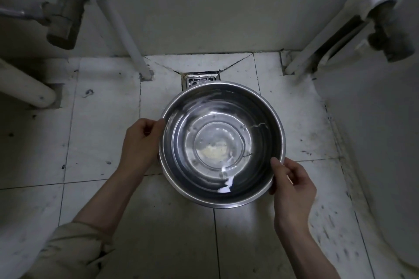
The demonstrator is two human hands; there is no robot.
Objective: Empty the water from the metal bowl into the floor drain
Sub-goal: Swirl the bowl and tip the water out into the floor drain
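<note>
A round metal bowl (267, 106) with water in it is held above the white tiled floor, roughly level. My left hand (141, 142) grips its left rim and my right hand (292, 186) grips its lower right rim. The square metal floor drain (199, 78) lies at the wall's foot, just beyond the bowl's far edge, and the bowl hides its near part. Ripples and a pale speck show at the bowl's bottom.
A white pipe (127, 29) runs down to the floor left of the drain. A valve fitting (63, 18) juts out at upper left and another (390, 38) at upper right. White rounded fixtures flank both sides of the stained tiles (102, 120).
</note>
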